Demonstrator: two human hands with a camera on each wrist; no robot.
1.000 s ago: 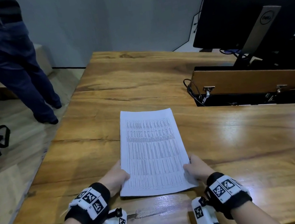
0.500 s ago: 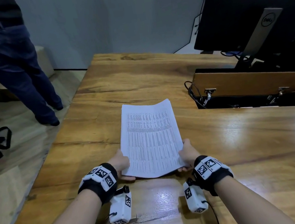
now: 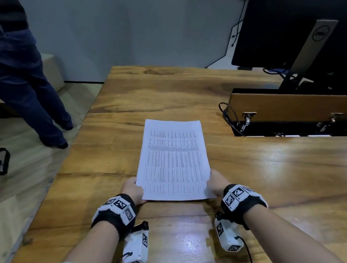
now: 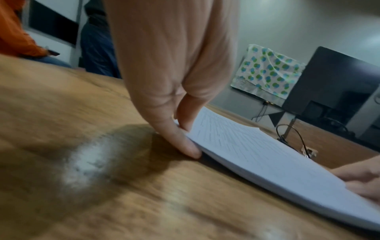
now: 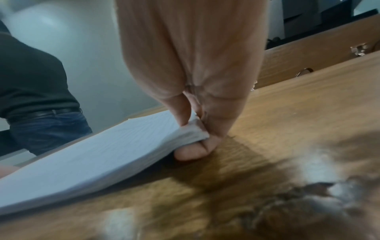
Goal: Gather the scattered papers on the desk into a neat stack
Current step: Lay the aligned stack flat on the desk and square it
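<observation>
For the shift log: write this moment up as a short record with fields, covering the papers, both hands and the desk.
papers: one stack of printed sheets, edges roughly aligned, near end lifted off the desk
left hand: pinches the stack's near left corner, thumb on top, a finger underneath
right hand: pinches the near right corner, thumb on top, fingers underneath
desk: wooden top; no loose sheets seen elsewhere on it
also on desk: monitor and an open cable box at far right
bystander: person in dark trousers standing beside the desk
</observation>
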